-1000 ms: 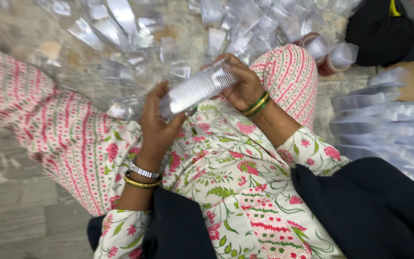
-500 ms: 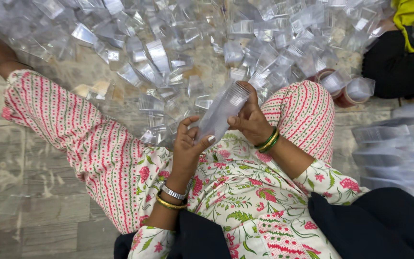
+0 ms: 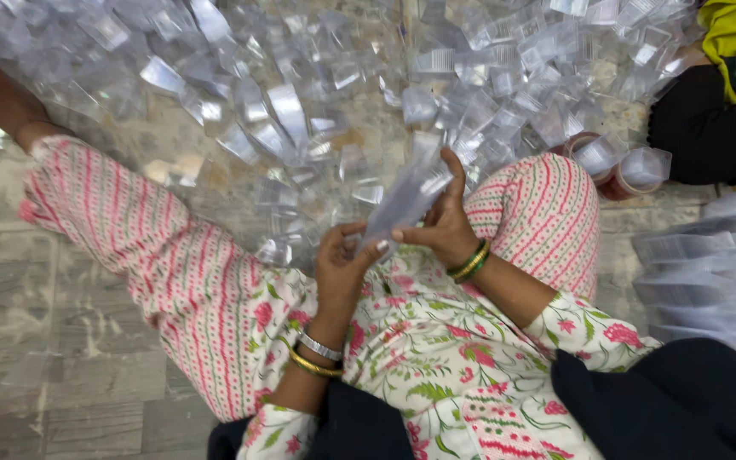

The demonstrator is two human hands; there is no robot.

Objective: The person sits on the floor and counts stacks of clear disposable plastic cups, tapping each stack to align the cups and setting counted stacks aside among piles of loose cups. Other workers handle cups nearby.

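Note:
Both my hands hold one clear plastic sleeve (image 3: 402,200), a long flat transparent piece, tilted up to the right above my lap. My left hand (image 3: 340,264) grips its lower end, with silver and gold bangles on that wrist. My right hand (image 3: 445,228) clasps its upper part, thumb raised along the edge, with green and gold bangles on the wrist. I sit on the floor in floral and pink striped clothing, my left leg (image 3: 138,247) stretched out and my right knee (image 3: 547,213) bent up.
A wide heap of clear plastic pieces (image 3: 317,77) covers the stone floor (image 3: 36,341) ahead. Stacked clear trays (image 3: 700,255) lie at the right. Another person in yellow and black (image 3: 717,102) sits at the top right, beside round clear cups (image 3: 623,162).
The sleeve has swung from lying nearly flat across my hands to a steeper tilt, and my hands have closed in along it. The camera view has shifted, showing more of the heap.

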